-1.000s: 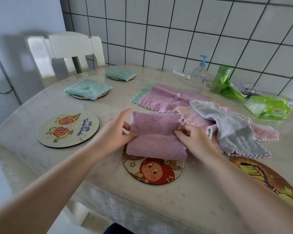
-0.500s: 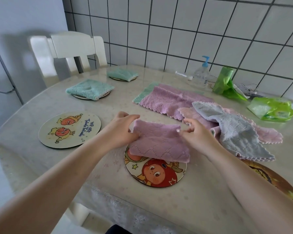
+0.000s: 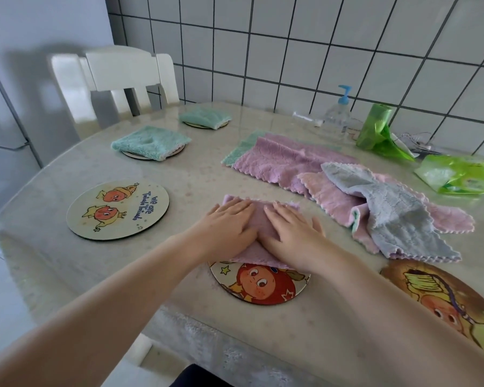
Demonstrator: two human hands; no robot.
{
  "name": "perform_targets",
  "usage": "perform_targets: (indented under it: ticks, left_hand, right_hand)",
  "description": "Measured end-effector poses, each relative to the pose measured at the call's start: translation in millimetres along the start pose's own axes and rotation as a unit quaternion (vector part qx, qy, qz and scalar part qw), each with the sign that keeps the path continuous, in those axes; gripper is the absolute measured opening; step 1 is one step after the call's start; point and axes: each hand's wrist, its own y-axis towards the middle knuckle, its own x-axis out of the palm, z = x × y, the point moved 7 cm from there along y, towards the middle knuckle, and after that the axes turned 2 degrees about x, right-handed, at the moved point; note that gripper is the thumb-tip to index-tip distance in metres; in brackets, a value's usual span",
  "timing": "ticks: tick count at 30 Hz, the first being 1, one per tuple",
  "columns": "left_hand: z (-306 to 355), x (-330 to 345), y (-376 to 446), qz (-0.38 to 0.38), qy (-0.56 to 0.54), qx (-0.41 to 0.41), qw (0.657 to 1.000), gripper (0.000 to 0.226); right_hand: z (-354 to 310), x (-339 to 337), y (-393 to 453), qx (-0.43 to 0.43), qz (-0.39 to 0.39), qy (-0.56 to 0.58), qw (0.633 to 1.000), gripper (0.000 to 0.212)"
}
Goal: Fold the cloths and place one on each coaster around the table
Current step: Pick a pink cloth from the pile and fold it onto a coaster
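Lilac folded cloth [image 3: 259, 229] lies pressed under left hand [image 3: 226, 229] and right hand [image 3: 292, 237], fingers straight and together, on the coaster [image 3: 259, 286] at the table's [image 3: 179, 275] near edge.

Your left hand [image 3: 229, 224] lies palm down with fingers straight and close together, pointing away from you and slightly to the right. Your right hand [image 3: 291, 233] lies flat beside it, palm down, fingers extended and pointing forward and slightly left, thumb spread outward; the two hands nearly touch along their inner edges. Both forearms are bare and reach forward from the lower corners, converging toward the hands.
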Motion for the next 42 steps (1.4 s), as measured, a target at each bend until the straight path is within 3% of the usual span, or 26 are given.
perform_targets:
  ticks: [4,8,12,15,19,22,26,30,32,36,42]
  left_hand:
    - [-16.7,-0.3,-10.6,-0.033,-0.011,-0.030,0.999,0.070]
    - [-19.0,-3.5,-14.6,-0.037,-0.010,-0.036,0.999,0.076]
    - [-30.7,-21.7,-25.2,0.040,-0.076,-0.061,0.994,0.084]
    - [-47.6,-33.0,-39.3,0.107,-0.170,-0.086,0.976,0.075]
    - [-35.4,-28.8,-45.3,0.104,-0.153,-0.036,0.982,0.047]
    - [-28.5,-27.4,-42.3,0.097,-0.170,-0.014,0.980,0.039]
    - [-28.0,-32.0,-40.8,0.138,-0.247,-0.018,0.959,0.039]
    - [-35.2,-48.4,-45.1,0.167,-0.379,-0.038,0.909,0.047]
    - [-50.5,-62.7,-50.8,0.172,-0.408,-0.068,0.894,0.050]
    - [-94.4,-92.0,-66.5,0.167,-0.376,-0.085,0.908,0.053]
    - [-175.7,-115.3,-98.3,0.143,-0.309,-0.152,0.928,0.052]
  right_hand:
    - [16.0,-0.6,-9.1,0.019,-0.006,0.012,1.000,0.082]
    - [33.0,0.0,-17.9,0.048,-0.006,0.020,0.999,0.078]
    - [43.5,-15.7,-32.9,0.022,0.107,0.081,0.991,0.072]
    - [51.1,-25.4,-43.2,0.017,0.155,0.177,0.972,0.067]
    - [45.1,-20.2,-36.6,0.014,0.133,0.173,0.976,0.058]
    - [37.6,-22.6,-34.6,0.004,0.127,0.197,0.972,0.047]
    - [30.8,-32.9,-42.1,0.000,0.170,0.292,0.941,0.040]
    - [17.2,-47.4,-45.8,-0.017,0.226,0.334,0.915,0.041]
    - [0.0,-51.2,-43.6,-0.029,0.220,0.380,0.898,0.043]
    - [-48.2,-42.5,-25.0,-0.058,0.154,0.479,0.862,0.042]
    - [-137.6,-23.6,3.4,-0.119,0.070,0.492,0.859,0.045]
